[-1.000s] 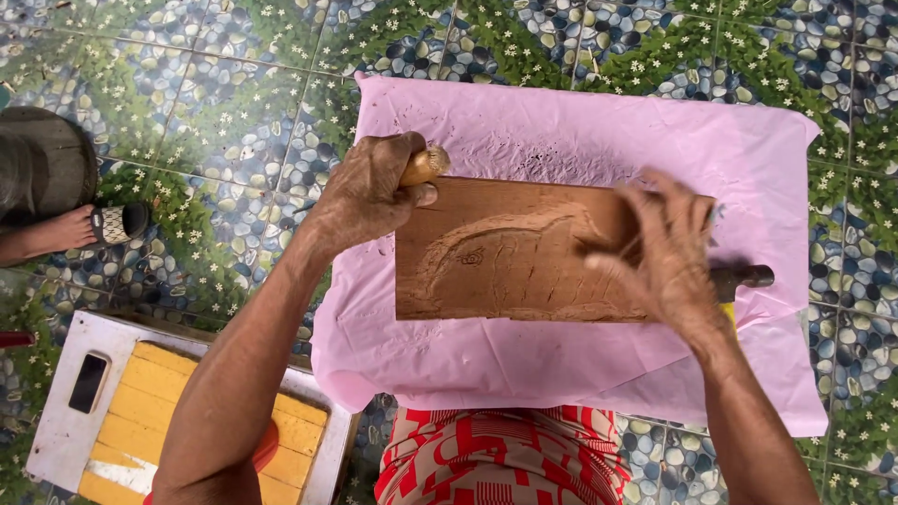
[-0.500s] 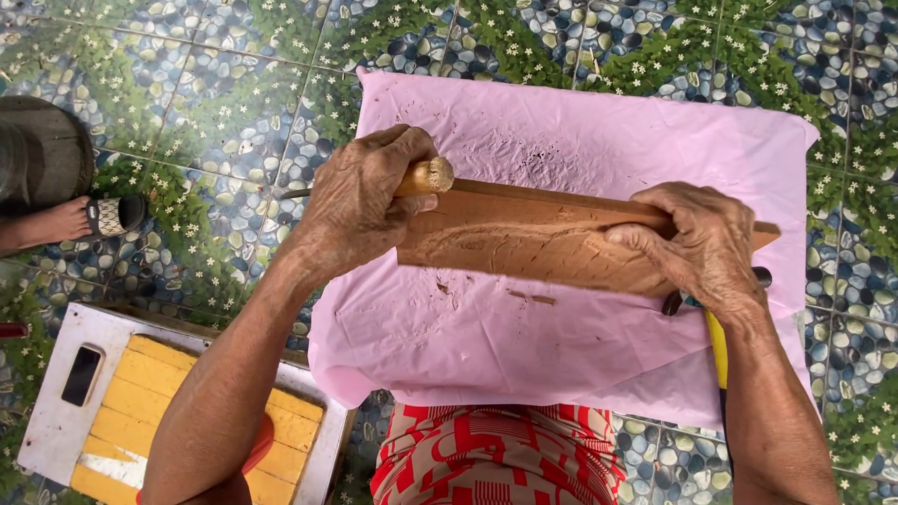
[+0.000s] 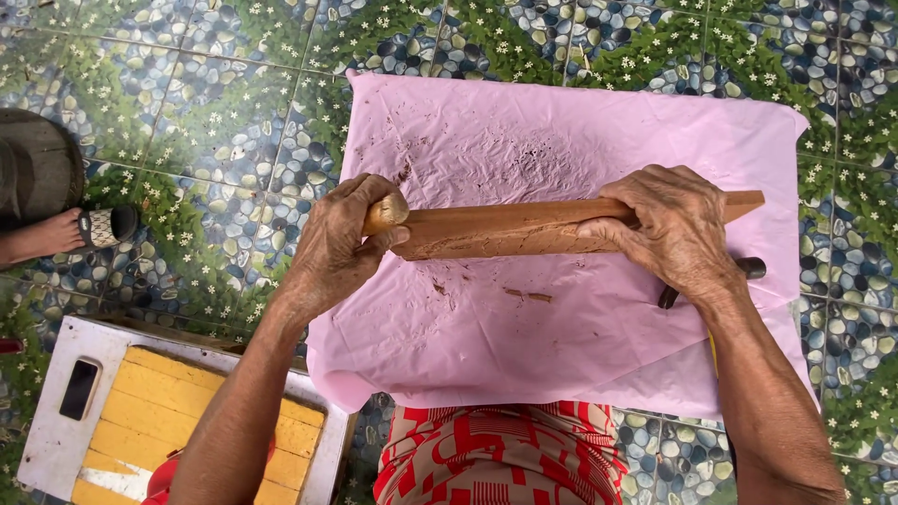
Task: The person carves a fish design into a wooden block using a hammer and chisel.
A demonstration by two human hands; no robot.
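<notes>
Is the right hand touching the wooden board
Touching. The head view shows the right hand draped over the wooden board, fingers curled onto its near face with no gap.

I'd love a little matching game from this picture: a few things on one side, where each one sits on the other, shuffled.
Things:
1. wooden board
2. pink sheet
3. yellow slatted stool
4. sandalled foot

Places:
A. at the far left edge, on the tiles
B. tipped on edge, gripped between the left hand and the right hand
C. lower left, beside the left forearm
D. spread flat over the patterned floor

Pairs: 1-B, 2-D, 3-C, 4-A
</notes>
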